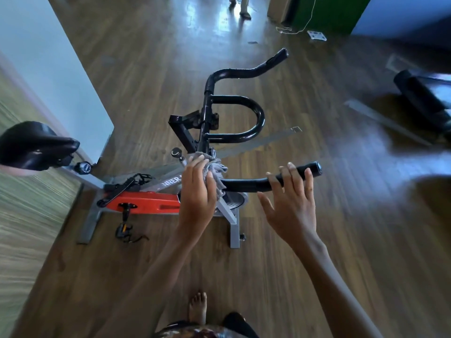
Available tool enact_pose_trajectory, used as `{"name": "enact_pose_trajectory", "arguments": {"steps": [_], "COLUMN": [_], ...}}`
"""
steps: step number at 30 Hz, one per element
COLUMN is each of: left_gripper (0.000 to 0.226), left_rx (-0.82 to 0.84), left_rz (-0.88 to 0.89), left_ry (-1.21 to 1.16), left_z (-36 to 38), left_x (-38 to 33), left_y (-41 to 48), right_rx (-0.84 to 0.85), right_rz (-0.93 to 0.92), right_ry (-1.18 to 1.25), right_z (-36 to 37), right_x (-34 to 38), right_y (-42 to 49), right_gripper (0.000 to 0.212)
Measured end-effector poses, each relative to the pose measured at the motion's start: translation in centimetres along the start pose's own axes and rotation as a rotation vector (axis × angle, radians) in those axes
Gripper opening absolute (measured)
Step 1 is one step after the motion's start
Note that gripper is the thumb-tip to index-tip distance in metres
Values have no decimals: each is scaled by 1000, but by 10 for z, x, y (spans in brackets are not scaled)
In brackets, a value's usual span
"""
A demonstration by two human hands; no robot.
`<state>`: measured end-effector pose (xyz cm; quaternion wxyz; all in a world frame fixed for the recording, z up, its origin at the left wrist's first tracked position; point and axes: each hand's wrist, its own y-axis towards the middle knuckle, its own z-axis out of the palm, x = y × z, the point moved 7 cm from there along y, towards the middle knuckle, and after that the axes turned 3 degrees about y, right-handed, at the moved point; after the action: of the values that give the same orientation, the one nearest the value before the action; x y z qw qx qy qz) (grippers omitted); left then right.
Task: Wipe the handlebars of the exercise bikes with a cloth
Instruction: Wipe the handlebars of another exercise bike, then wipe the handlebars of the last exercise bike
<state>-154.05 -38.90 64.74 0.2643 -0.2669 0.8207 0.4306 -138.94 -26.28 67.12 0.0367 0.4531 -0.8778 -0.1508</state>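
Centre frame: grey cloth (216, 170) bunched on black handlebar (249, 184) near the stem, left hand (196, 191) gripping it. Right hand (290, 203) at cloth's 3 o'clock, fingers straight, spread over the near grip. Saddle (34, 145) at 9 o'clock.

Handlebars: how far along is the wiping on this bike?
Done: nothing shows as visibly cleaned. In hand: the left hand wraps the grey cloth round the near bar by the stem, while the right hand lays open fingers over that bar near its grip. Left: the centre loop and the far bar, both away from the cloth.
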Motion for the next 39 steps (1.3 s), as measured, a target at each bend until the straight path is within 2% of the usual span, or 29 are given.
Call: {"name": "enact_pose_trajectory", "arguments": {"steps": [3,8,15,20,25,29,36,39], "left_gripper": [30,34,33,25,31,37,42,41], "left_rx": [-49,17,139,282,398,465,427,383], "left_rz": [80,100,199,184,56,-24,-99,-109], "left_ry": [-4,-67,-81,-20,195,238,221,244], "left_z": [-12,6,70,141,217,268,369,409], "left_x": [-25,-72,-162,-210,-212,-204,-182,-172], "left_y": [-2,-16,-49,-89,-106,-100,-7,45], "right_rx": [-70,-182,-65,66,268,345,406,426], "right_rz": [-58,-122,32,115,104,82,97,133], "right_ry": [201,539,719,800,775,800,823,853], "right_z": [-10,-24,-7,19,53,73,117,135], "right_x": [-6,-29,-134,-232,-293,-325,-388,-422], "right_y": [-6,-32,-91,-121,-119,-100,-11,44], "right_gripper": [42,26,28,34,40,45,44,25]}}
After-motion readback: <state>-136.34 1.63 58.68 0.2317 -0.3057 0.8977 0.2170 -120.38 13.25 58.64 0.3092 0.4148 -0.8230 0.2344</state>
